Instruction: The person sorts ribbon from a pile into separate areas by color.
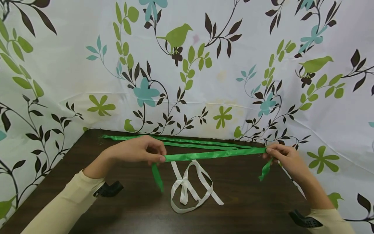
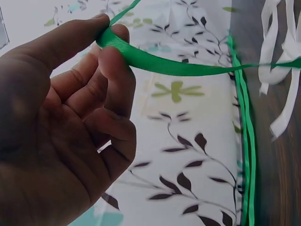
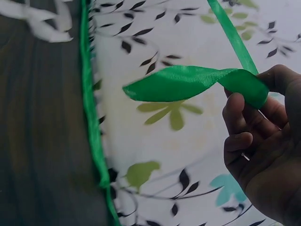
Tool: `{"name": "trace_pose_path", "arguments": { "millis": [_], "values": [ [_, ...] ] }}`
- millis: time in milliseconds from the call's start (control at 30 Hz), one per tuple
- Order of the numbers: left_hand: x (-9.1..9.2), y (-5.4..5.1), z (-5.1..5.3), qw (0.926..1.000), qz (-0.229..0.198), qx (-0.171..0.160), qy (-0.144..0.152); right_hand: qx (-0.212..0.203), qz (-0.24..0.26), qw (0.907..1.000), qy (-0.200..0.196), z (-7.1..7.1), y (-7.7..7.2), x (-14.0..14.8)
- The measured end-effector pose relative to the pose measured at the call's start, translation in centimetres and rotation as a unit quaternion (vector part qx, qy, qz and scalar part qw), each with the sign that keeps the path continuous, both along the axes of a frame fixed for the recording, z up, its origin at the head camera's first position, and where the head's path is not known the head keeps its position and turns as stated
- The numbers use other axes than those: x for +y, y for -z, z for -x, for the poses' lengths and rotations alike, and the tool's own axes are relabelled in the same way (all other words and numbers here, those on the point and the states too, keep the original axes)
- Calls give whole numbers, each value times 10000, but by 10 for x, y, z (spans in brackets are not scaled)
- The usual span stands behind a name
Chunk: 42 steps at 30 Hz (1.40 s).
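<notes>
A green satin ribbon (image 1: pixel 213 154) is stretched nearly level above the table between both hands. My left hand (image 1: pixel 139 150) pinches it between thumb and fingertips, and a short end hangs below that grip. At the other side my right hand (image 1: pixel 284 159) pinches the ribbon near its free end, which dangles with a twist. In the right wrist view that loose end (image 3: pixel 174 84) points away from the fingers. Below the stretched length, a white ribbon (image 1: pixel 191 209) lies in loose loops on the table, its upper part partly covered by the green one.
More green ribbon (image 1: pixel 201 141) lies in long strands along the table's back edge, with a frayed end at the left. The dark wooden table (image 1: pixel 239 201) meets a white patterned cloth (image 1: pixel 187 107) hanging behind it. Black wrist-camera mounts (image 1: pixel 108 189) sit at both sleeves.
</notes>
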State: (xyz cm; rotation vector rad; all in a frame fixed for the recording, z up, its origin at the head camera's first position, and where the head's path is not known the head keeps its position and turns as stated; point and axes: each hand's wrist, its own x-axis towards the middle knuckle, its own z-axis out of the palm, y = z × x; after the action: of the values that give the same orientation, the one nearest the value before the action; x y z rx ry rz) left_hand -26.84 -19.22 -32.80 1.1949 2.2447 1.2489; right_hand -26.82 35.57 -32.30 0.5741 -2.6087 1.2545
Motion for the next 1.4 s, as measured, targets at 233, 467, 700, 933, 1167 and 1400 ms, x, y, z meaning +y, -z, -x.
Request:
{"name": "trace_pose_path", "arguments": {
  "millis": [233, 467, 700, 933, 1167, 1400],
  "values": [
    [-23, 13, 23, 9975, 3, -353, -612, -144, 230, 9996, 53, 16, 24, 13],
    [-47, 34, 49, 9932, -246, -785, -818, -363, 480, 9981, 95, 21, 41, 19],
    [-69, 53, 68, 9898, -163, -739, -1209, -669, 879, 9939, 4, 25, 53, 21],
    [-84, 63, 79, 9850, -123, -588, -1620, -854, 1156, 9895, 168, 37, 63, 27],
    [-97, 71, 85, 9758, -297, -551, -2094, -877, 1880, 9782, 48, 54, 83, 31],
    [-111, 84, 91, 9635, -377, -519, -2599, -1252, 3687, 9207, -265, 69, 100, 37]
  ]
}}
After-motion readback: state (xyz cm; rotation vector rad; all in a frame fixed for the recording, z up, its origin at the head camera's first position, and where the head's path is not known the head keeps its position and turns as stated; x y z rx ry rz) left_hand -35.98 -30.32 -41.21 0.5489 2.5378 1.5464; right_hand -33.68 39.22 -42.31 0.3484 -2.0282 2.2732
